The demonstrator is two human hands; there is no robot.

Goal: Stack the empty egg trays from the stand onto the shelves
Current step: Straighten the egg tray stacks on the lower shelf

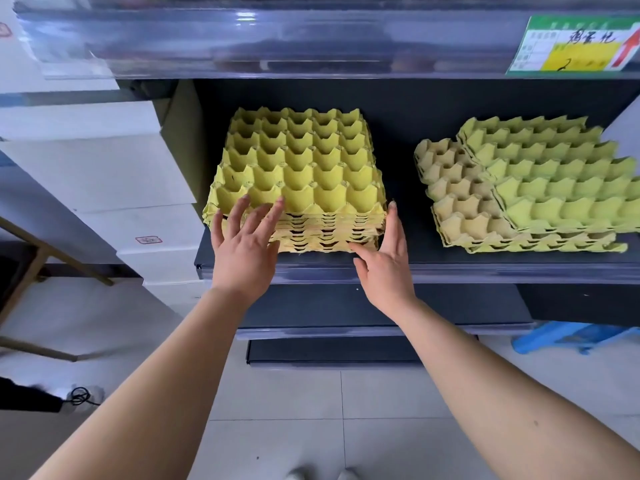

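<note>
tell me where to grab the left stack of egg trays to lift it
Take the left stack by its two front corners, low down, coming from the shelf front. Its front edge faces out, and the shelf above closes off the top.

Both hands, left [244, 247] and right [386, 268], rest straight-fingered against the tray stack [298, 174] on the shelf [450, 268].

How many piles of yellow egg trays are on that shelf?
2. One neat pile sits on the left, by the left hand and right hand; one messy pile sits on the right, running past the picture's edge. More could hide on the shelf above.
</note>
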